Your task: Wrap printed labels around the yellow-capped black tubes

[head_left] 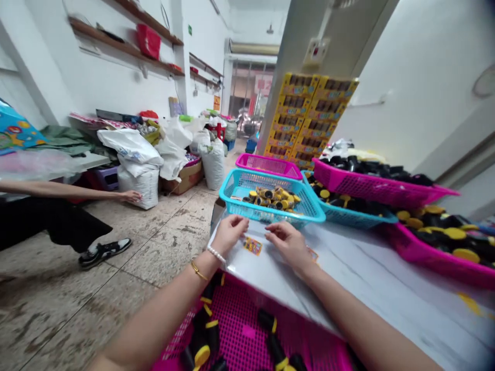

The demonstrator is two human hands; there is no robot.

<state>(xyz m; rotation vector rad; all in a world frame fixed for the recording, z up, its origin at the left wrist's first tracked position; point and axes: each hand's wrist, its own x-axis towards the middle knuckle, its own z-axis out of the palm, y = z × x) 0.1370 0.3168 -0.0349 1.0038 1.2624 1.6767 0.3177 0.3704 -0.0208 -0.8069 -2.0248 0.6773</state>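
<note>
My left hand (231, 232), with a pearl bracelet and a gold bangle on its wrist, is over the near left corner of the white marbled table (348, 288). Its fingers are curled with the tips pressed together; what they hold, if anything, is too small to see. A small orange and yellow printed sticker (252, 246) lies on the table between the hands. My right hand (286, 242) hovers just right of it, thumb and forefinger a little apart, nothing visible between them. Another printed piece (312, 253) shows partly behind the right wrist.
A blue basket (309, 208) of yellow-and-black bottles stands beyond my hands. Below the table edge is a pink basket (232, 309) with black bottles. More filled baskets (425, 257) stand right. Stacked yellow boxes (286, 121) lean by a pillar. A person's arm (77, 190) reaches in left.
</note>
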